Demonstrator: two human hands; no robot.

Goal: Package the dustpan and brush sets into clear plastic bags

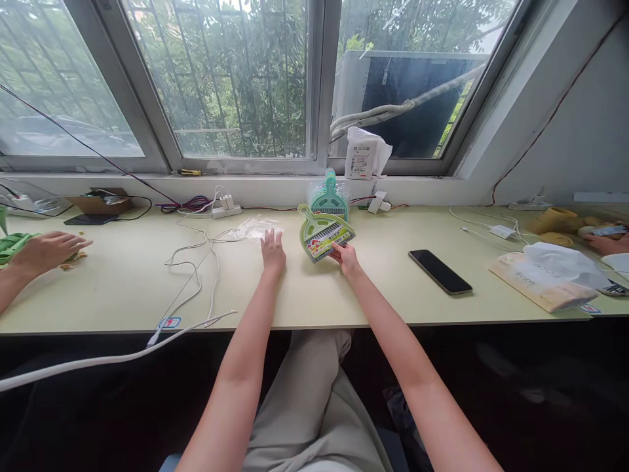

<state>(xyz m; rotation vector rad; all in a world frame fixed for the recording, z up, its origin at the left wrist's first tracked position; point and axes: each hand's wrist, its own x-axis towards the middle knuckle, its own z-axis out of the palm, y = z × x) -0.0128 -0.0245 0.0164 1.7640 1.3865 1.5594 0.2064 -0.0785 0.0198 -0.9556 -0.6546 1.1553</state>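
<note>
My right hand [346, 257] pinches the lower edge of a light green mini dustpan [311, 226], tilted with its handle toward the upper left. A printed yellow-green label covers its front, and a dark strip like brush bristles shows along the label. Behind it, several teal dustpans [330, 195] stand bunched upright against the wall under the sill, with clear plastic around them. My left hand [273, 252] lies palm down on the table with its fingers spread, holding nothing. Crumpled clear plastic film [253, 228] is just beyond its fingers.
White cables [199, 262] trail across the table on the left. A black phone [439, 271] and a tissue pack [545, 275] lie to the right. Other people's hands appear at the far left [52, 252] and far right [609, 244]. A power strip [226, 207] sits by the wall.
</note>
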